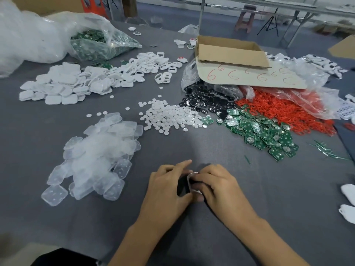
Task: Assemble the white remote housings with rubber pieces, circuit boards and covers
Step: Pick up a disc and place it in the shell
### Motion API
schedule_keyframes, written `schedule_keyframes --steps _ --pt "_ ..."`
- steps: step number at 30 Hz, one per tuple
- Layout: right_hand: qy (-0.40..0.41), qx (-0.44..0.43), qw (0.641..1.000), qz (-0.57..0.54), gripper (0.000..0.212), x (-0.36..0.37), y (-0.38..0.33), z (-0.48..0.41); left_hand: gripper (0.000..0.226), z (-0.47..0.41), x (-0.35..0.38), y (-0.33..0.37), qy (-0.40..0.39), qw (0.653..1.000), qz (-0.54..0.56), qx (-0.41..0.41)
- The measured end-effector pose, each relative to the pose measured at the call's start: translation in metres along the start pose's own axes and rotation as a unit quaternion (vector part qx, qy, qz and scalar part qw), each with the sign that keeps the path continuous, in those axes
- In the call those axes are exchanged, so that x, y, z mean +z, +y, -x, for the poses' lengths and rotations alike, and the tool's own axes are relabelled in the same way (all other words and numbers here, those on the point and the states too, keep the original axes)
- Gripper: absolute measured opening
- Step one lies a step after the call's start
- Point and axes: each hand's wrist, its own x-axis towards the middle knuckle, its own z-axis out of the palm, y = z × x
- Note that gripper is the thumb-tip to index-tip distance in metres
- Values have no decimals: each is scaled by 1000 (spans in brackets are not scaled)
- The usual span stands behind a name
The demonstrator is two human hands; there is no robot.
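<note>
The white housing (190, 180) sits between both hands, low and centre in the head view, just above the grey table cover (230, 150). Only its pale rounded edge shows; the rest is hidden by fingers, so what is fitted inside cannot be told.

Left hand (166, 187): palm down, forearm entering from the lower edge and angled right. The thumb reaches to the near side of the housing, and the index finger extends forward past its far edge. The other fingers are curled.

Right hand (218, 186): palm down, forearm angled left. The fingers are bent over the housing from the right and pinch it; the fingertips meet those of the left hand.

Surrounding stock, from near to far:
- Translucent rubber pieces (96, 154), a loose heap left of the hands.
- White discs (169, 116), scattered beyond the hands.
- Green circuit boards (259, 129), a heap to the right, touching the red rings (278, 110) and the black pieces (207, 100).
- White covers (67, 85), heaped far left, beside open white frames (153, 64).
- Cardboard box (228, 50), resting on a cardboard sheet (249, 77) marked with red sixes.
- Plastic bag (99, 43) holding more green boards, far left.
</note>
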Motion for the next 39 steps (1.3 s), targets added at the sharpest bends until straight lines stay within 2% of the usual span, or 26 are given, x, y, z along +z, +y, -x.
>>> schedule_keyframes --steps 3,6,9,12,16,20,25,30,35,39 --pt "7 8 1000 -2 22 2 0 -6 83 0 0 -1 -3 1000 0 2" --pt "-1 153 984 -95 23 -2 -2 -17 84 1 0 0 -9 1000 -2 -5" --pt "-94 276 943 -158 20 -11 2 -34 85 2 0 -1 -11 1000 1 -15" --pt "-174 324 909 -196 20 -19 2 -50 81 3 1 0 -10 1000 7 -26" --pt "-219 334 886 -235 33 -24 2 -61 72 4 2 1 -14 999 36 -12" --pt "-286 309 874 -243 26 -30 3 -60 67 3 2 0 -28 995 95 -2" --pt "-270 315 868 -274 22 -29 3 -56 53 3 2 0 -20 989 140 33" --pt "-240 293 872 -311 26 -29 8 -50 52 3 -4 0 -25 987 153 38" --pt "-266 256 879 -301 27 -30 10 -52 55 1 -6 1 -41 984 169 33" --pt "-279 286 872 -284 21 -28 7 -56 53 1 -6 2 -34 983 175 32"
